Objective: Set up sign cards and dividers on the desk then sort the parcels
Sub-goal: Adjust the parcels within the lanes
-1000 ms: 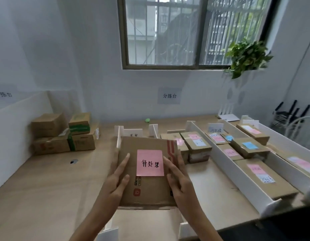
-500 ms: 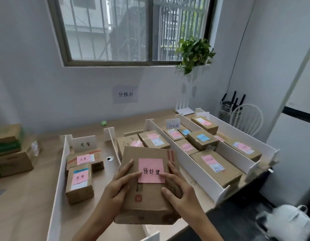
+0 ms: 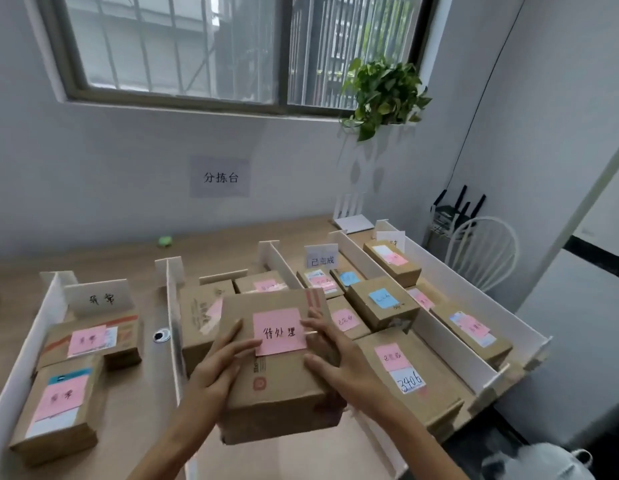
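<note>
I hold a brown cardboard parcel (image 3: 277, 386) with a pink handwritten note (image 3: 278, 331) on top, raised above the middle lane of the desk. My left hand (image 3: 216, 370) grips its left side and my right hand (image 3: 339, 358) grips its right side, fingers lying over the top. White dividers (image 3: 174, 327) split the desk into lanes. A white sign card (image 3: 99, 298) stands at the back of the left lane, another sign card (image 3: 321, 259) further right. Labelled parcels lie in every lane, such as a left-lane parcel (image 3: 60, 408) and a right-lane parcel (image 3: 410, 379).
The wooden desk (image 3: 135, 403) runs along the wall under a window. A small green object (image 3: 165, 241) lies near the wall. A potted plant (image 3: 384, 95) hangs at the window's right. A white chair (image 3: 481, 252) and a router (image 3: 455, 209) stand to the right of the desk.
The view has swung to the right and closer to the lanes. The parcel stays in both hands and has moved right, now over the middle lane.
</note>
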`<state>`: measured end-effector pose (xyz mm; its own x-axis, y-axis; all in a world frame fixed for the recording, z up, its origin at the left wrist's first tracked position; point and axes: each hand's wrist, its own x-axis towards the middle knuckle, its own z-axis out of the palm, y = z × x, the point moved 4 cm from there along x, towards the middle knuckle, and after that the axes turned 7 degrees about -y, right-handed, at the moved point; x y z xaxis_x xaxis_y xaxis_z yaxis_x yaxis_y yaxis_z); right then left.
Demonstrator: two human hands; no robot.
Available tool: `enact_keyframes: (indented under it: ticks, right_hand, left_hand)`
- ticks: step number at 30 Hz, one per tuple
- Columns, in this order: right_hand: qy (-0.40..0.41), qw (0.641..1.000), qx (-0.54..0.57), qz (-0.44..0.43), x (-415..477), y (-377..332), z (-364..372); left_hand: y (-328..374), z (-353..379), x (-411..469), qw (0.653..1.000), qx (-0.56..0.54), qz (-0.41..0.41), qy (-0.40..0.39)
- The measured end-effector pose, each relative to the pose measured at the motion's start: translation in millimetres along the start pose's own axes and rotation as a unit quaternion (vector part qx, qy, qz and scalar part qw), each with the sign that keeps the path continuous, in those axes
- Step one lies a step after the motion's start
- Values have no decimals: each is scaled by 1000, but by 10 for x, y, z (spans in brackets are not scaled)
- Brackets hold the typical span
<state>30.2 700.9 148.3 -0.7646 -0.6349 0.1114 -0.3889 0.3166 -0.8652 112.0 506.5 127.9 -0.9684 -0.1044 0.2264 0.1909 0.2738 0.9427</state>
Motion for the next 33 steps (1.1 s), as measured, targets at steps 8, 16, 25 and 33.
enact_keyframes:
  ticks: [8,16,25,33]
  right_hand:
    - [-26,998,46,21,157,599,-477]
    - [-214,973,62,55,412,1266,-338]
    - [-269,952,89,115,901,1637,434]
    - [-291,952,-33,87,1390,1831,1187]
  left_hand:
    - [-77,590,362,999,26,-38,21]
    - [-619,929,235,974,36,-202,99]
    - [-1182,625,197,948,14,-299,106]
    - [-2010,42,488,930,140,-335,64]
